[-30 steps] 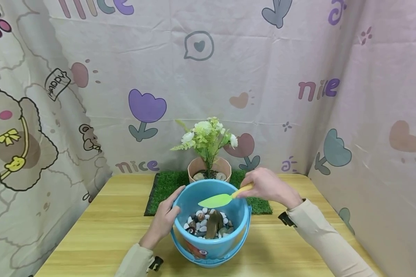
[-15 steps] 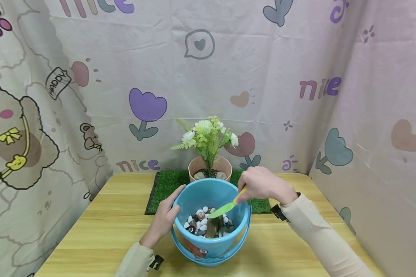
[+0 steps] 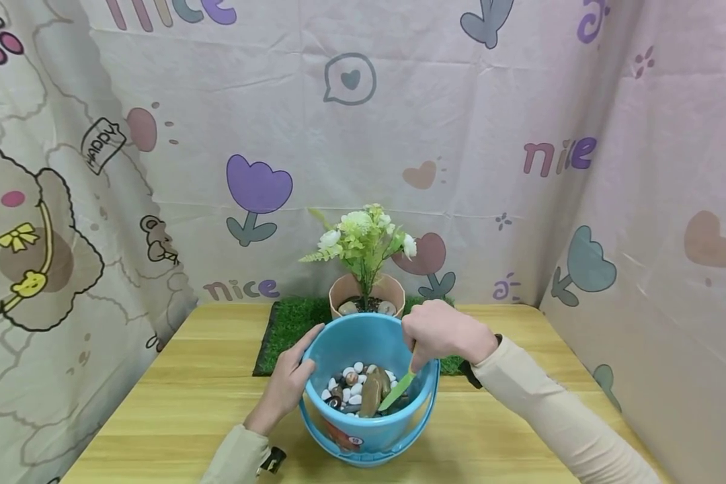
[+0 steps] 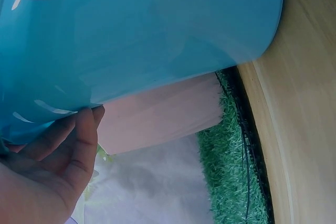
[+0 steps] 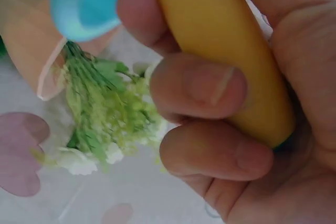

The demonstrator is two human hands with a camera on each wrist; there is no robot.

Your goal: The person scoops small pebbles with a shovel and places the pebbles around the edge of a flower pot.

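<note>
A light blue bucket (image 3: 393, 437) stands on the table, with white and dark pebbles (image 3: 355, 390) and a large brown stone (image 3: 372, 395) inside. My left hand (image 3: 286, 382) holds its left rim, thumb over the edge; in the left wrist view, fingers (image 4: 84, 140) press against the outer wall. Above the right rim, my right hand (image 3: 448, 334) grips a small trowel by its yellow handle (image 5: 226, 40). Its green blade (image 3: 398, 392) points down into the bucket, beside the brown stone; whether its tip touches the stones is hard to tell.
Behind the bucket, a pink pot (image 3: 393, 290) with white artificial flowers (image 3: 363, 235) stands on a green turf mat (image 3: 293, 323). The bucket's carrying handle (image 3: 426, 417) hangs down at the front. Printed cloth (image 3: 351, 154) surrounds the wooden table (image 3: 175, 403).
My right hand has tipped the trowel from nearly level above the bucket to steeply downward, its blade now lower among the stones. My left hand stays at the rim.
</note>
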